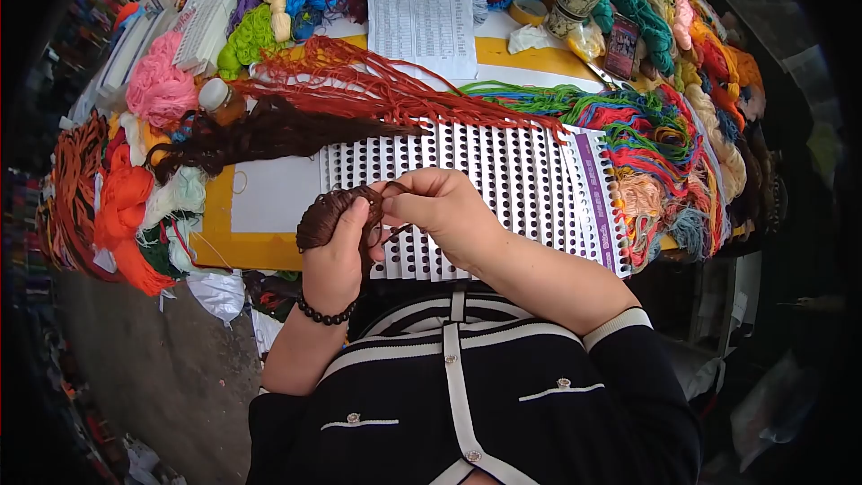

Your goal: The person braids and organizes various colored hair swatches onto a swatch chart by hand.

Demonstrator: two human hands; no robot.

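My left hand (336, 251), with a dark beaded bracelet at the wrist, is wrapped round a bundle of dark brown thread (325, 217) near the table's front edge. Beside it, my right hand (440, 211) has its fingers pinched on strands at the bundle's right side. Both hands are close together, over the lower left part of the punched white cards (485, 180). Behind them lies a long dark brown skein (278, 136), with loose rust-red threads (359, 81) farther back.
Multicoloured threads (655, 130) lie at the right. A printed sheet (420, 13), a patterned cup (576, 0) and scissors (603, 74) are at the back. A small jar (222, 101) stands at the left, near pink yarn (162, 81) and orange-red yarn (124, 202).
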